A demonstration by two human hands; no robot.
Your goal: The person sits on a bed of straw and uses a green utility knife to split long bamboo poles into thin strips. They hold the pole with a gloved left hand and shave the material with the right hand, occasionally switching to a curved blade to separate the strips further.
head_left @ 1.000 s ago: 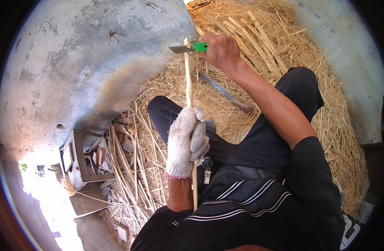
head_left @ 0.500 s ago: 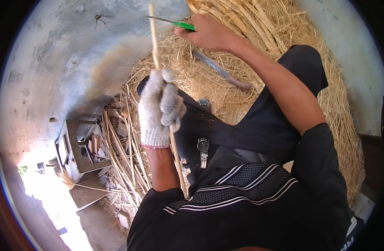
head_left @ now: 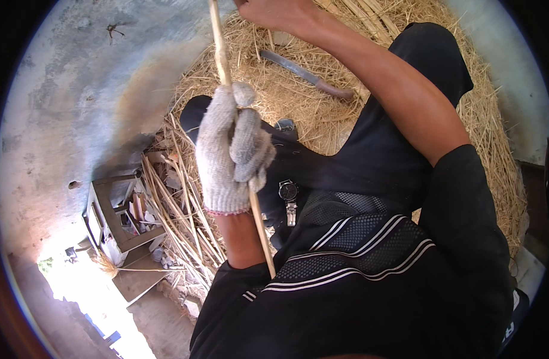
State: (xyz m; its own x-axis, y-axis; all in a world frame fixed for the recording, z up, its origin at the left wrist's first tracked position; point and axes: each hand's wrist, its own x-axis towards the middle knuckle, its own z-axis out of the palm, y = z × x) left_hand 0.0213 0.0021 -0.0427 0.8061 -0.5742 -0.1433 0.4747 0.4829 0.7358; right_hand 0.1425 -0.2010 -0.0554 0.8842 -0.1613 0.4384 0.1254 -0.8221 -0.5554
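- White-grey knit glove with a reddish cuff edge, worn on the left hand [head_left: 234, 149]; its grip is closed, folded fingers and thumb wrapped around a pale stick.
- Pale stick [head_left: 221, 54], slightly bent, running from the upper edge through the gloved grip down to the front of the black shirt [head_left: 370, 305], alongside the left forearm.
- Right hand [head_left: 275, 12], bare, cut by the upper edge, just right of the stick's upper part and apart from it; whether its grip is spread or pressed together cannot be told.
- Blade with a brown handle [head_left: 304, 74], lying on straw [head_left: 325, 122] beyond the knees, below the right forearm.
- Dark trousers [head_left: 376, 140], both knees bent and parted, a dark shoe [head_left: 285, 125] visible between them.
- Wristwatch [head_left: 288, 191], dark-faced with a metal strap, near the shirt's lower front.
- Loose thin sticks [head_left: 179, 209], heaped left of the glove, next to a wooden frame [head_left: 116, 224] with scraps inside.
- Grey, stained wall [head_left: 89, 113], curving along the left side.
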